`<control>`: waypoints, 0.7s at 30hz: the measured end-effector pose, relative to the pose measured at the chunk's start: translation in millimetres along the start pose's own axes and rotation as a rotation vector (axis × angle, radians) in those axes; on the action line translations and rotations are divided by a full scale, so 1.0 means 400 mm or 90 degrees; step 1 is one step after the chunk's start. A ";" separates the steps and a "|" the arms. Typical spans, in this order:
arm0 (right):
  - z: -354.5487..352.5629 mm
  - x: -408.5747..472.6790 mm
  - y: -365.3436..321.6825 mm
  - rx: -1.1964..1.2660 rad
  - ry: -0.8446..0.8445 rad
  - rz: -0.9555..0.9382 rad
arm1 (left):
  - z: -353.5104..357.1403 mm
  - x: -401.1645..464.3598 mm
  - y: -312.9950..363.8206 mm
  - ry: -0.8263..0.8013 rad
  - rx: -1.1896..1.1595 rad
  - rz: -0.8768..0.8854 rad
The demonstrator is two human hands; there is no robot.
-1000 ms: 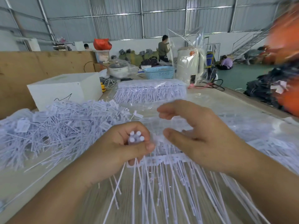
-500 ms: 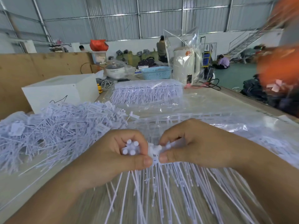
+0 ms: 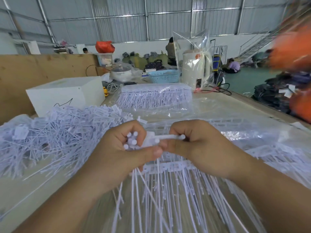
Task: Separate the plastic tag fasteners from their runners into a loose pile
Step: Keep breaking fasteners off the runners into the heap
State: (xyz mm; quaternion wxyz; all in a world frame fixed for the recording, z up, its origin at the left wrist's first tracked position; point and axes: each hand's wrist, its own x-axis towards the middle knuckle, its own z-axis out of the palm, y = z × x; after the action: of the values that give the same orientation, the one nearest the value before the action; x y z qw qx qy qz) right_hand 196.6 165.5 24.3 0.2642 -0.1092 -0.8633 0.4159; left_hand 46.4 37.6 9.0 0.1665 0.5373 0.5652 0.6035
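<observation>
The step in hand is the detachment of fasteners from a runner. The left hand (image 3: 117, 153) is gripping a small bundle of freed fasteners (image 3: 132, 142), fingers curled around it, with the round white heads showing above the fist and the thin stems hanging below. The right hand (image 3: 196, 147) is pinching a white runner piece (image 3: 170, 136) between thumb and curled fingers; this piece is lying roughly level between the two hands and is touching the bundle. Both hands are working just above a further strip of attached fasteners (image 3: 168, 167) lying on the counter (image 3: 227, 105), its stems fanning toward the viewer.

The loose pile (image 3: 55, 137) is lying on the counter to the left, near the left hand. A wrapped pack of unseparated fasteners (image 3: 154, 96) is lying farther back, well apart from the hands.

Judged from this position, the next move calls for a twist or pull apart at the joint. The full bundle then needs releasing onto the pile.
</observation>
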 end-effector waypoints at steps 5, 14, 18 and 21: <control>0.041 0.003 0.000 0.123 0.126 0.007 | 0.051 -0.001 0.001 0.196 0.056 0.038; -0.005 0.016 0.016 0.192 0.297 0.037 | 0.018 0.001 0.010 0.256 -0.117 -0.026; -0.008 0.007 0.028 0.166 0.035 -0.054 | 0.023 -0.001 0.006 0.123 -0.077 -0.038; -0.002 0.005 0.027 0.178 -0.049 -0.058 | 0.028 -0.003 0.003 0.034 -0.087 -0.048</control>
State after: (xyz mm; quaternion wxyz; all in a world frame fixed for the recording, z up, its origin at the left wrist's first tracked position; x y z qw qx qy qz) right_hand 194.8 173.8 17.1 0.2622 -0.0158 -0.8106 0.5234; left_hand 56.8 41.9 6.8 0.2098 0.4866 0.5470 0.6481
